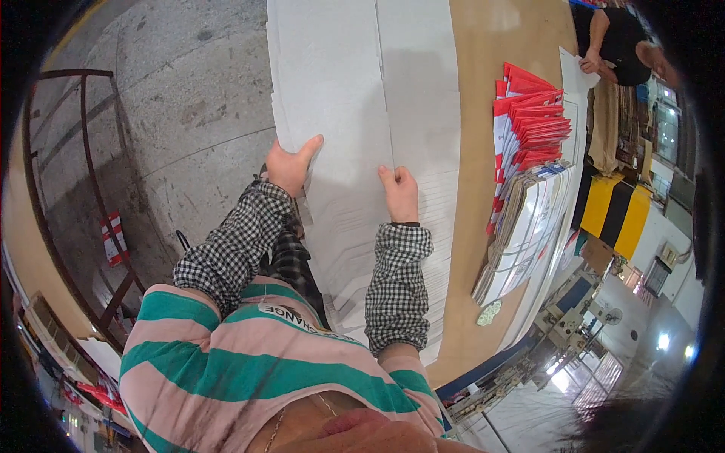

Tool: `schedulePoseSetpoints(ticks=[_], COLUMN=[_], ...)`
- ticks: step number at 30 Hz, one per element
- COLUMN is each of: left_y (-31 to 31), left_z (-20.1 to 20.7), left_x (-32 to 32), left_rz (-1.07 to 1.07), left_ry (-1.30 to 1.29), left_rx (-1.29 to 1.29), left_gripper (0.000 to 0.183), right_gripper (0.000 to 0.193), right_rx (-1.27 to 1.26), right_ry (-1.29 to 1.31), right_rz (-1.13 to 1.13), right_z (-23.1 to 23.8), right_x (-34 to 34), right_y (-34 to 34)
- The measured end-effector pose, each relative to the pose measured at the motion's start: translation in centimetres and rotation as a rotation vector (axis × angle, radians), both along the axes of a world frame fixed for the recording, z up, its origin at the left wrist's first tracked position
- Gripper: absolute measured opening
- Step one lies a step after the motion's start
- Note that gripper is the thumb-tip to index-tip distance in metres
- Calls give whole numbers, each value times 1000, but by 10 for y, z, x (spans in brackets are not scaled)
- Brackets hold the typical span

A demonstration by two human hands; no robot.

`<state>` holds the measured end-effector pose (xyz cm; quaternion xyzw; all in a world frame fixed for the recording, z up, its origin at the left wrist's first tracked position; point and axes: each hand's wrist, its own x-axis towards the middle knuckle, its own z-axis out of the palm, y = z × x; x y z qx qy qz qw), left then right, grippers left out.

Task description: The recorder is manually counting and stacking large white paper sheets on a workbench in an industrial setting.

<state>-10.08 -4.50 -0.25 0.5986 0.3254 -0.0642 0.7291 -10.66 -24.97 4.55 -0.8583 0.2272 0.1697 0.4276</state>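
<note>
Two rows of overlapping white paper sheets lie before me, a left row and a right row, with a seam between them. My left hand grips the outer edge of the left row. Its thumb lies on top, and its other fingers are hidden under the edge. At the seam, my right hand has its fingers curled in, with thumb and forefinger pinching the inner edge of a sheet. Nearer my body, many sheet edges show as a fanned, stepped stack.
On the tan tabletop at right lie a pile of red-and-white folded pieces and a string-tied bundle. A rusty metal frame stands on the concrete floor at left. Another person works at far right, near a yellow-and-black striped block.
</note>
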Motion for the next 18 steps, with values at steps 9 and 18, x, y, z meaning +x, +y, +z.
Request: schedulePoseSetpoints(ticks=[9,18], left_y=[0,5], left_z=[-2,-3], left_x=[-1,4], left_rz=[-24,-48], left_ry=[0,-77], left_rx=[83,262], left_gripper=[53,60], right_gripper=[45,45], right_rx=[46,-72], right_ry=[-68,-90], right_rz=[-17,90], right_z=[-4,-13], right_x=[-2,5], right_y=[0,-8])
